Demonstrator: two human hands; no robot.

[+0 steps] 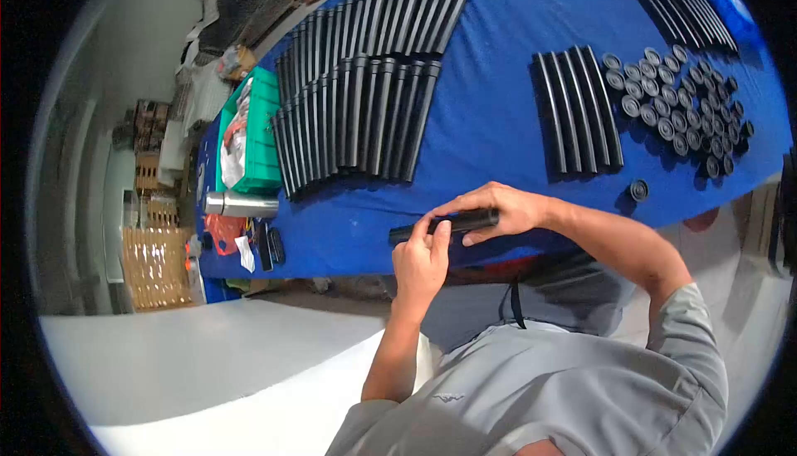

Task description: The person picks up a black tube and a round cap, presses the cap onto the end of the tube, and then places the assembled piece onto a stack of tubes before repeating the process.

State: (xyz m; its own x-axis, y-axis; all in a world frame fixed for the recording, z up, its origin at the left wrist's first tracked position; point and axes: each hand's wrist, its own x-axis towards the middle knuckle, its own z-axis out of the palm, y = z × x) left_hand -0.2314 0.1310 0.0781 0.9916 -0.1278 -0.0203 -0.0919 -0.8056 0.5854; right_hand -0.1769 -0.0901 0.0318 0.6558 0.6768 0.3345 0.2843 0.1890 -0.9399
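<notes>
The left hand [422, 263] and right hand [513, 209] (each grip pinching it) hold a black tube [469, 221].

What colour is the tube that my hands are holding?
The tube is black, seen best in the head view.

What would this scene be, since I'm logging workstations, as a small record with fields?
Surface: table under a blue cloth
Left hand: holding a black tube
Right hand: on the same tube's right end
Left of centre: two rows of black tubes with wider upper ends
Right of centre: small group of plain black tubes
Far right: loose round black caps, one apart
Left edge: green crate, silver cylinder lying beside it
</notes>
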